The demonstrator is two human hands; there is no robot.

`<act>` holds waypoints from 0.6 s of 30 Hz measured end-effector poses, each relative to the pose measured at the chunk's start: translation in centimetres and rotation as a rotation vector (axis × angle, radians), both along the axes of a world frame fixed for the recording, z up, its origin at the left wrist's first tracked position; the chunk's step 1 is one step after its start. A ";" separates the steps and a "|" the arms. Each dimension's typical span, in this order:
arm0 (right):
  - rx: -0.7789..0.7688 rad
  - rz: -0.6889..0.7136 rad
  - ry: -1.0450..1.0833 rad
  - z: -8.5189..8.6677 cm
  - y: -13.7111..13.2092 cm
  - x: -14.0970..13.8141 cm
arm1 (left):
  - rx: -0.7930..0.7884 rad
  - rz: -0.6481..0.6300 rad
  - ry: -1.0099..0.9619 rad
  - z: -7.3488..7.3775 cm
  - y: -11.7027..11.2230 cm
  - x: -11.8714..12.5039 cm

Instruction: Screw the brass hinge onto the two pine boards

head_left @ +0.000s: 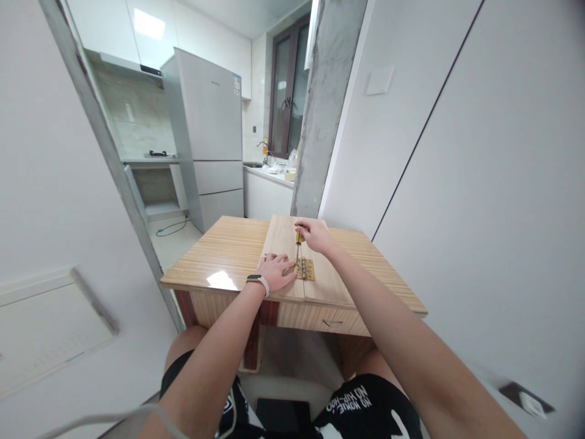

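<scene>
A screwdriver (298, 236) with a yellow and black handle stands nearly upright, its tip down at a brass hinge (307, 269). My right hand (313, 234) is closed around the top of its handle. The hinge lies across the seam between two pale wooden boards (280, 235) on the desk. My left hand (276, 272) rests flat with fingers spread on the left board, its fingertips at the hinge's left edge. Whether a screw sits under the tip is too small to tell.
The boards lie on a striped wooden desk (219, 250) with a drawer handle (333, 322) at the front. White walls stand close on both sides. Beyond the doorway are a grey refrigerator (214, 116) and a sink counter (269, 177) with several items.
</scene>
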State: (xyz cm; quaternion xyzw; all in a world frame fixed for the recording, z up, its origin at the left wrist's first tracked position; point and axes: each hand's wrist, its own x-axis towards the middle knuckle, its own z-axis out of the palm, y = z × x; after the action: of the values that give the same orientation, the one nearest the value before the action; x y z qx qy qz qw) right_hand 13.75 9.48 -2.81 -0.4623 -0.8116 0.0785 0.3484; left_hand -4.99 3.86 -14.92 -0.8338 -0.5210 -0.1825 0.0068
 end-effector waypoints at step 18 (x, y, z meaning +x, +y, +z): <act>0.127 -0.278 -0.104 -0.2 -1.7 -1.4 | -0.044 0.010 0.008 0.6 -0.4 0.1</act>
State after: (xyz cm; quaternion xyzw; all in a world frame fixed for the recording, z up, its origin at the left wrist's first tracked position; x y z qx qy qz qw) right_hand 12.30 7.74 -3.03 -0.5507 -0.7600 -0.0460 0.3421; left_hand -4.86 3.49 -14.36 -0.8318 -0.5290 -0.1677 -0.0085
